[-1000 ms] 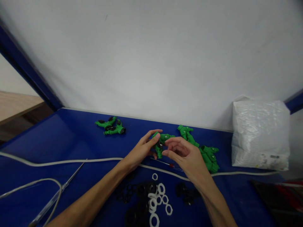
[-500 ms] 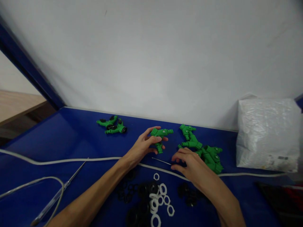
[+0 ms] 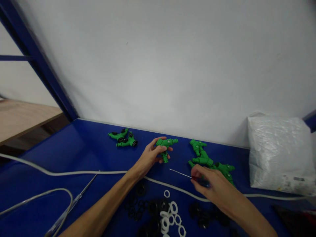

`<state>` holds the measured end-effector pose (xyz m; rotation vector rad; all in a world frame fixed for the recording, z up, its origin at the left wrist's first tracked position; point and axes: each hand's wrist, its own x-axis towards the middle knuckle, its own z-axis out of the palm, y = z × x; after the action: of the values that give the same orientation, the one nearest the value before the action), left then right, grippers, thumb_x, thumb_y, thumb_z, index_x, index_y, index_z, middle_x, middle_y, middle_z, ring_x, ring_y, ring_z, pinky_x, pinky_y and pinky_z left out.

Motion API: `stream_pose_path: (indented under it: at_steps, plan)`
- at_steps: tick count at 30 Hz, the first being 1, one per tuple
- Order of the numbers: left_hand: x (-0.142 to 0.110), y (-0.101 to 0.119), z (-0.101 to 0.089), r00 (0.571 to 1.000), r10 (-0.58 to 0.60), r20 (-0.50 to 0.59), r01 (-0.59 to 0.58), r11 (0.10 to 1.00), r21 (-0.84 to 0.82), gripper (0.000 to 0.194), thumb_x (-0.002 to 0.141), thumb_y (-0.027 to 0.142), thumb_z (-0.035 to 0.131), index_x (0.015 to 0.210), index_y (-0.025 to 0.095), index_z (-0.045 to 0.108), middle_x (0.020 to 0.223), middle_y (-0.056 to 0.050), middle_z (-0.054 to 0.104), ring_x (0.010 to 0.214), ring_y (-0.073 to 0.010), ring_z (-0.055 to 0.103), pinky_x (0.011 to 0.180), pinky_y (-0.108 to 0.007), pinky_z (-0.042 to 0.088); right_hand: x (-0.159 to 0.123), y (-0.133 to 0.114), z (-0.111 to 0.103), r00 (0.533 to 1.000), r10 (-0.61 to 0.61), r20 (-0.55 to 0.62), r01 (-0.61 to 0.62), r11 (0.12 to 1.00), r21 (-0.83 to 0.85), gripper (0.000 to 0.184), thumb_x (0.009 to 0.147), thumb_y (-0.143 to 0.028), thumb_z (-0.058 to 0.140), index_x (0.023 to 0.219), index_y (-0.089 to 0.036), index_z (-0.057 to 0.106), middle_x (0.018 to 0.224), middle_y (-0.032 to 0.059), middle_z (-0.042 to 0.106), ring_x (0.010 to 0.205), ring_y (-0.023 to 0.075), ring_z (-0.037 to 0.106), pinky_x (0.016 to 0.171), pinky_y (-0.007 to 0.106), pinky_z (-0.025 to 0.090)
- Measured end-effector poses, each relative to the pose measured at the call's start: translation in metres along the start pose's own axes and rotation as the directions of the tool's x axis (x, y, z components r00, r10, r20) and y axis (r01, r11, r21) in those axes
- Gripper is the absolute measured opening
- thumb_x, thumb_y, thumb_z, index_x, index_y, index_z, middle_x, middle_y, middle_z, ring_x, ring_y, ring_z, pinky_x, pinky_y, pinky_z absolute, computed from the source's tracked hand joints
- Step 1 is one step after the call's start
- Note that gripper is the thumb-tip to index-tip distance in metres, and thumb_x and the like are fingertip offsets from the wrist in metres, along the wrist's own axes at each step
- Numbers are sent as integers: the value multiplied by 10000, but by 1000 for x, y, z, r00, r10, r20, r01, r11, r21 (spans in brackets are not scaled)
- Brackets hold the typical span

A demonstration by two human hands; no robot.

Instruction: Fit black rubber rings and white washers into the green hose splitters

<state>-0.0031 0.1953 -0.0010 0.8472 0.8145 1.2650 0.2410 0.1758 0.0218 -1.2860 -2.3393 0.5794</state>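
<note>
My left hand (image 3: 152, 152) is closed round a green Y-shaped hose connector (image 3: 166, 143), held up above the blue table (image 3: 81, 148). In my right hand (image 3: 206, 177) is a screwdriver with a dark, partly red handle (image 3: 201, 181); its thin metal shaft (image 3: 180, 172) points left, apart from the connector. Behind and beside my right hand lies a pile of green connectors (image 3: 202, 158). Two green connectors with black parts (image 3: 127, 141) rest together at the back left.
White rings (image 3: 174, 208), black rings (image 3: 163, 204) and small black parts (image 3: 203, 219) lie near me. A white cable (image 3: 170, 186) crosses the table. At left are a thin pointed tool (image 3: 84, 191) and a looped cord (image 3: 61, 190). A wrapped white package (image 3: 280, 153) stands right.
My right hand has moved a little right and turned, so the screwdriver handle now shows. The left hand still holds the connector. The camera view has shifted slightly.
</note>
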Motion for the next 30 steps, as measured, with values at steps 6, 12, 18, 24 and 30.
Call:
stream_pose_path:
  at_steps: [6, 12, 18, 24, 30]
  plan:
    - [-2, 3, 1, 999, 8, 51, -6, 999, -41, 604, 764, 309, 777, 1287, 154, 516, 1001, -107, 737, 741, -163, 690, 578, -229, 419, 8, -13, -43, 992, 28, -126, -15, 995, 99, 170, 877, -413, 651, 887, -256, 716, 835, 17, 746, 770, 202, 703, 705, 283, 535]
    - [0, 1, -1, 998, 41, 42, -42, 999, 5, 642, 756, 302, 799, 1314, 156, 516, 977, -103, 740, 724, -168, 693, 530, -219, 408, 22, -22, -24, 931, 69, -359, 25, 968, 250, 225, 895, -445, 654, 926, -233, 723, 842, 34, 732, 735, 190, 682, 730, 288, 546]
    - [2, 2, -2, 999, 23, 35, -24, 999, 31, 709, 755, 312, 817, 1374, 161, 506, 1032, -129, 753, 728, -176, 712, 557, -231, 465, 17, -19, -8, 932, 47, -360, 48, 967, 251, 182, 917, -402, 639, 953, -245, 724, 880, 23, 721, 671, 159, 658, 663, 262, 533]
    - [1, 1, -2, 995, -53, 87, 55, 998, -24, 821, 765, 265, 839, 1478, 197, 437, 1149, -149, 741, 942, -248, 749, 796, -325, 567, 13, -20, -13, 918, -1, -397, 79, 981, 180, 144, 924, -365, 635, 945, -248, 716, 881, 18, 725, 755, 175, 682, 705, 261, 532]
    - [2, -3, -8, 988, -44, 148, 52, 997, -51, 796, 827, 268, 798, 1517, 240, 402, 1226, -146, 720, 1098, -266, 711, 953, -385, 535, 10, -26, -20, 897, -77, -436, 136, 985, 106, 88, 908, -314, 648, 888, -254, 710, 802, 3, 712, 708, 165, 676, 652, 253, 516]
